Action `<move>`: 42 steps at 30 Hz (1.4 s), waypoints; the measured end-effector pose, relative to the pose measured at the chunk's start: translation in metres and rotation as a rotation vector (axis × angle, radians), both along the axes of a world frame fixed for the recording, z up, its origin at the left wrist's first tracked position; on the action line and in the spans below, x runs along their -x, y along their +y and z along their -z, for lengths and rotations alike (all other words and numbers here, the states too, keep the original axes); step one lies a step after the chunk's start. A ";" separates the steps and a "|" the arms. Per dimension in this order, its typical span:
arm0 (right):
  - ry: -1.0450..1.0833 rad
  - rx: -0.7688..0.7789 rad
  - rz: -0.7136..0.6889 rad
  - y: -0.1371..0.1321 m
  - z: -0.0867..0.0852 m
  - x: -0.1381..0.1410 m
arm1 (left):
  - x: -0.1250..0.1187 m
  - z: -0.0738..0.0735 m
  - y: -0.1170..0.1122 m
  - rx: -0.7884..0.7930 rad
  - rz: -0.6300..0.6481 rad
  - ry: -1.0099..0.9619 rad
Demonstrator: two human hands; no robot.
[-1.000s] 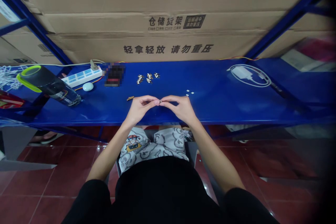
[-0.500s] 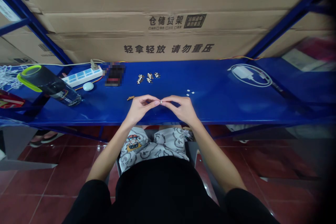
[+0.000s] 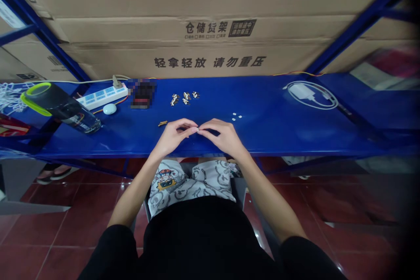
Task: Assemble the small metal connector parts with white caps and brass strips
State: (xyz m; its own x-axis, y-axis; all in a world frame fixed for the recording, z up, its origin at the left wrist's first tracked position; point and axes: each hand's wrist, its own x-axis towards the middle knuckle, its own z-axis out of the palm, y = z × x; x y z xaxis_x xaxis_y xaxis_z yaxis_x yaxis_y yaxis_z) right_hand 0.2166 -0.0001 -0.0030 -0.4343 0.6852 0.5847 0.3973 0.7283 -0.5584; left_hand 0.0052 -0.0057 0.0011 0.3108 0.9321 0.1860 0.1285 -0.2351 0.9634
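My left hand [image 3: 174,135] and my right hand [image 3: 223,134] meet above the front part of the blue shelf [image 3: 282,135], fingertips pinched together. Something tiny and pale shows between them, too small to name and mostly covered by the fingers. Just left of my left hand lie a few small brown pieces [image 3: 162,123]. Several small white-and-brown assembled pieces [image 3: 185,97] sit in a cluster farther back. Beyond my right hand, three small white round pieces [image 3: 234,114] rest on the shelf.
At the left stand a dark bottle [image 3: 62,107] with a yellow-green rim, a white power strip [image 3: 104,97] and a pale rounded object [image 3: 109,109]. A white charger with cable [image 3: 306,92] lies at the right. Cardboard [image 3: 210,50] walls off the back.
Both hands stay pinched together at nearly the same spot. The pale bit between the fingertips is more covered now. The whole view has shifted slightly.
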 end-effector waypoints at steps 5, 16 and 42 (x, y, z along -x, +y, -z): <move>-0.225 -0.047 0.061 0.003 0.008 0.001 | 0.004 0.001 0.000 -0.327 -0.214 0.362; -0.296 0.019 0.158 0.002 0.006 0.002 | 0.002 0.012 -0.004 -0.500 -0.108 0.887; -0.508 -0.019 0.311 0.003 0.011 0.004 | 0.000 0.010 -0.003 -0.482 -0.107 0.893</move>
State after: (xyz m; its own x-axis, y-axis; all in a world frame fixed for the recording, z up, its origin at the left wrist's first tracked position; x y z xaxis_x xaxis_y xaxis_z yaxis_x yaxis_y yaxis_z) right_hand 0.2124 0.0026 -0.0136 -0.4440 0.8163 0.3696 0.8074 0.5433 -0.2300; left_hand 0.0053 -0.0083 -0.0086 0.4391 0.8505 0.2895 0.7970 -0.5175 0.3115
